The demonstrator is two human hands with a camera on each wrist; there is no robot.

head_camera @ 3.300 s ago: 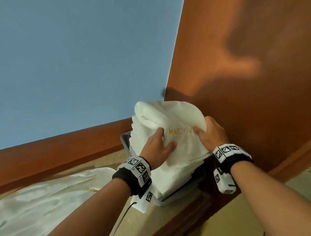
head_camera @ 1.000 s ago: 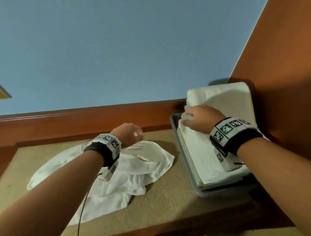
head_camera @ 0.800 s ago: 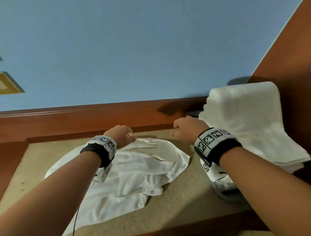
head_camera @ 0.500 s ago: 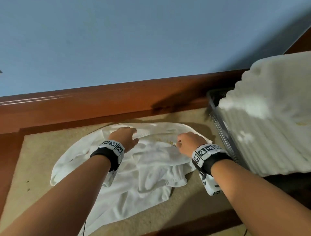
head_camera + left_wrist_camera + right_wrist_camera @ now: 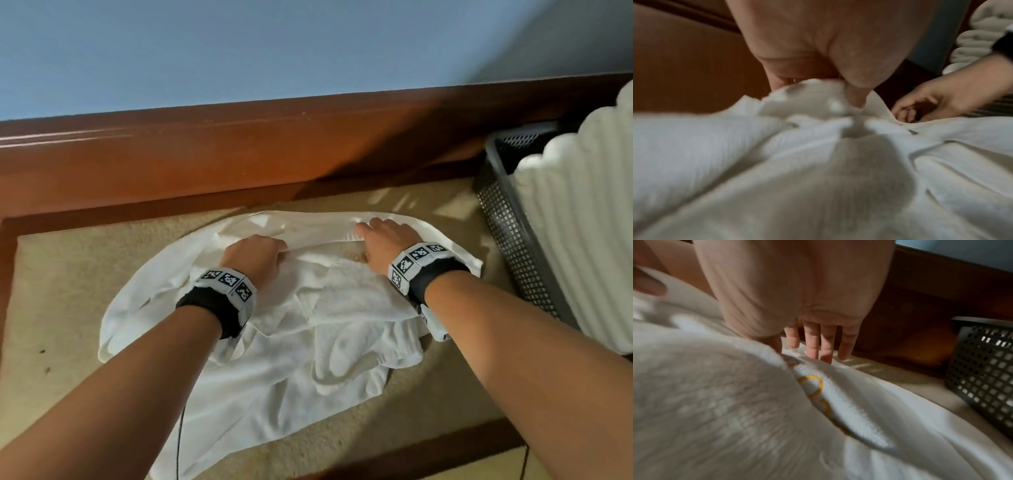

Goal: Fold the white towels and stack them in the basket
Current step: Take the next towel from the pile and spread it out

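On the beige mat [image 5: 68, 308], a fold of the rumpled white towel [image 5: 274, 342] near its far edge is pinched by the curled left hand [image 5: 253, 255], straight fingers of the right hand [image 5: 383, 240] are laid on it, and folded towels [image 5: 589, 222] are stacked in the gray basket [image 5: 507, 219] at the right edge.

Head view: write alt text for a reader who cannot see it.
Two hands work a crumpled white towel on a beige surface: the left hand grips a fold, the right hand lies on the far edge. At right, a grey mesh basket holds stacked folded towels.
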